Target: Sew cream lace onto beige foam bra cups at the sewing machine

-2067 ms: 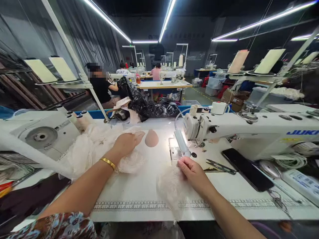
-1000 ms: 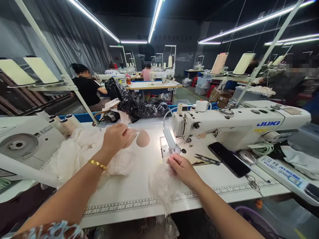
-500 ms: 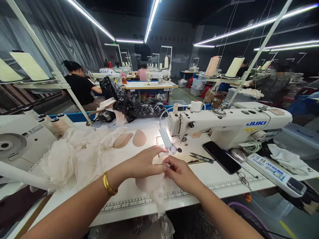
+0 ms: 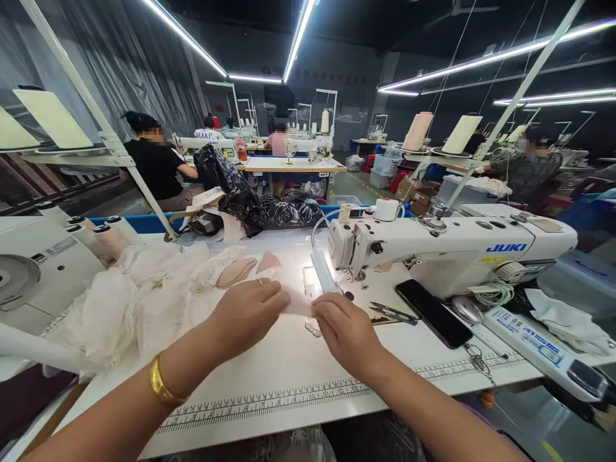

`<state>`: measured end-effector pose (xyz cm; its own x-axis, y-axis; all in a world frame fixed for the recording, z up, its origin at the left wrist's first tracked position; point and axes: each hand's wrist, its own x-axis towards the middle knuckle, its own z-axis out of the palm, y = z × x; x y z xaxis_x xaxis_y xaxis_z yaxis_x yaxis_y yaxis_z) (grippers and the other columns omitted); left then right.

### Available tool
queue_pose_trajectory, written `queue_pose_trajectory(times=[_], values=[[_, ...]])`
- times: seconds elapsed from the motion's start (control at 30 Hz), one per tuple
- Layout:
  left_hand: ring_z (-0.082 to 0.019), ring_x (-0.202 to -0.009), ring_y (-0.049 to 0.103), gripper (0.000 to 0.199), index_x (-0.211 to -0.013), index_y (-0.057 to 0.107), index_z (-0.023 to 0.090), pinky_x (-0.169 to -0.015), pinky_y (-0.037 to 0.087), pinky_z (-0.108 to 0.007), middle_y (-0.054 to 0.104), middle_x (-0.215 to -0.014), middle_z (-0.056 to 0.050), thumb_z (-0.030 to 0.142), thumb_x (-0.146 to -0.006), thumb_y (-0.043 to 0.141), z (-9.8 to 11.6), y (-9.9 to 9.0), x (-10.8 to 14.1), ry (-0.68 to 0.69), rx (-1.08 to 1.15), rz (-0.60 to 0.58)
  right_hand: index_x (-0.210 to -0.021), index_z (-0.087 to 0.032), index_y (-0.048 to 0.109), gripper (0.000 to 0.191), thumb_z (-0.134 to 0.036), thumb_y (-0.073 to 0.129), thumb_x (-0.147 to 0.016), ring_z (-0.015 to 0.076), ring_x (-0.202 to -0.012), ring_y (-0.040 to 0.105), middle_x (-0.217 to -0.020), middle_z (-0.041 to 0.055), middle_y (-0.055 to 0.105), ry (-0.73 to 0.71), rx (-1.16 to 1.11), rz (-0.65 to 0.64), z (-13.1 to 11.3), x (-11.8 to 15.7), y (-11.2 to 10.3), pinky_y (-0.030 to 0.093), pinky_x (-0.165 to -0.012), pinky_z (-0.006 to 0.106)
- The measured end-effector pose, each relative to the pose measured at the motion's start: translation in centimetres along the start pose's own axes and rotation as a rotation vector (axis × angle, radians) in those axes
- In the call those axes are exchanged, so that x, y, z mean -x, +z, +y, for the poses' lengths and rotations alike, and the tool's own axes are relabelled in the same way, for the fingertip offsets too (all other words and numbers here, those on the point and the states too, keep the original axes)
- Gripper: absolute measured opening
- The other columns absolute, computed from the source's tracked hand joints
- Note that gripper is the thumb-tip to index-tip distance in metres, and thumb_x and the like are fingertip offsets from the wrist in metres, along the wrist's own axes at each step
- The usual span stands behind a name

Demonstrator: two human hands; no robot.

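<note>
A pale, sheer piece of fabric (image 4: 297, 301) is stretched between my two hands in front of the sewing machine (image 4: 433, 247). My left hand (image 4: 253, 314), with a gold bangle on its wrist, is closed on the fabric's left end. With fingertips pinched, my right hand (image 4: 346, 330) grips the other end near the needle area. A small patterned lace bit (image 4: 312, 327) shows just below the right fingertips. Beyond my left hand, a beige teardrop-shaped pad (image 4: 268, 263) is partly covered. Beside it lies a stack of similar pads (image 4: 235, 273).
A heap of cream lace fabric (image 4: 149, 289) covers the table's left. Thread snips (image 4: 393, 313), a black phone (image 4: 433, 313) and a long white box (image 4: 534, 343) lie right. A black plastic bag (image 4: 269, 208) sits behind. A printed ruler (image 4: 269, 404) runs along the front edge.
My left hand has turned over, closed and moved left and slightly down. The fabric, which hung over the front ruler, is now raised and pulled taut between both hands.
</note>
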<state>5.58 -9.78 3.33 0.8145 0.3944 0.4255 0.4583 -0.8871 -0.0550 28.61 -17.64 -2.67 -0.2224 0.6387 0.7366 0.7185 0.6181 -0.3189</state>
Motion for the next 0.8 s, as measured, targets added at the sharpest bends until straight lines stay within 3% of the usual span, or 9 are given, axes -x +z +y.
queue_pose_trajectory(times=[0.13,0.27,0.33,0.43,0.53,0.63,0.8], values=[[-0.022,-0.074,0.058,0.015,-0.083,0.058,0.021,-0.068,0.042,-0.036,0.066,-0.084,-0.002,0.023,-0.091,0.070,1.4,2.4,0.6,0.149,0.005,-0.205,-0.088,-0.022,0.062,0.026,0.000,0.047,-0.091,0.0193,-0.078,0.060,-0.089,0.0034,0.070,-0.056,0.113,-0.307,4.2,1.6,1.6,0.044,-0.065,0.028],[-0.021,-0.076,0.058,0.020,-0.084,0.058,0.019,-0.071,0.043,-0.035,0.065,-0.084,-0.003,-0.001,-0.086,0.055,1.8,5.4,-1.8,0.253,0.022,-0.190,-0.098,-0.023,0.067,0.030,-0.001,0.046,-0.095,0.0194,-0.092,0.064,-0.106,0.0036,0.074,-0.118,0.016,-0.452,7.7,2.0,0.8,0.050,-0.074,0.028],[-0.019,-0.065,0.052,0.020,-0.077,0.055,0.019,-0.061,0.037,-0.033,0.060,-0.075,-0.002,-0.001,-0.083,0.056,1.4,6.8,-2.9,0.224,0.010,-0.239,-0.105,-0.024,0.069,0.034,-0.001,0.044,-0.097,0.0200,-0.100,0.064,-0.115,0.0049,0.074,-0.170,-0.013,-0.447,8.6,1.9,0.1,0.053,-0.079,0.030],[-0.017,-0.056,0.041,0.026,-0.067,0.049,0.019,-0.053,0.029,-0.033,0.052,-0.067,-0.001,0.007,-0.090,0.055,1.0,8.5,-3.4,0.166,0.010,-0.236,-0.116,-0.025,0.069,0.039,-0.001,0.043,-0.098,0.0214,-0.102,0.062,-0.115,0.0069,0.074,-0.212,-0.031,-0.369,9.0,1.9,-0.9,0.055,-0.083,0.034],[-0.019,-0.068,0.049,0.029,-0.072,0.054,0.018,-0.061,0.039,-0.031,0.057,-0.077,-0.004,0.012,-0.100,0.048,1.0,9.1,-2.7,0.134,0.090,-0.129,-0.120,-0.027,0.070,0.040,-0.003,0.047,-0.098,0.0204,-0.089,0.058,-0.099,0.0055,0.072,-0.192,-0.005,-0.374,8.8,2.2,-1.6,0.053,-0.076,0.033],[-0.020,-0.081,0.055,0.027,-0.081,0.058,0.017,-0.072,0.046,-0.033,0.063,-0.087,-0.006,0.013,-0.104,0.045,1.3,9.1,-2.3,0.139,0.173,-0.104,-0.116,-0.027,0.072,0.037,-0.005,0.048,-0.099,0.0194,-0.082,0.054,-0.091,0.0049,0.068,-0.180,-0.013,-0.418,8.6,2.3,-2.0,0.049,-0.070,0.031],[-0.019,-0.075,0.050,0.023,-0.082,0.058,0.017,-0.072,0.043,-0.033,0.059,-0.083,-0.004,0.007,-0.100,0.046,1.5,9.1,-2.6,0.125,0.182,-0.119,-0.113,-0.026,0.073,0.033,-0.007,0.049,-0.100,0.0198,-0.084,0.054,-0.090,0.0053,0.067,-0.158,-0.064,-0.451,8.8,2.3,-2.2,0.048,-0.070,0.031]])
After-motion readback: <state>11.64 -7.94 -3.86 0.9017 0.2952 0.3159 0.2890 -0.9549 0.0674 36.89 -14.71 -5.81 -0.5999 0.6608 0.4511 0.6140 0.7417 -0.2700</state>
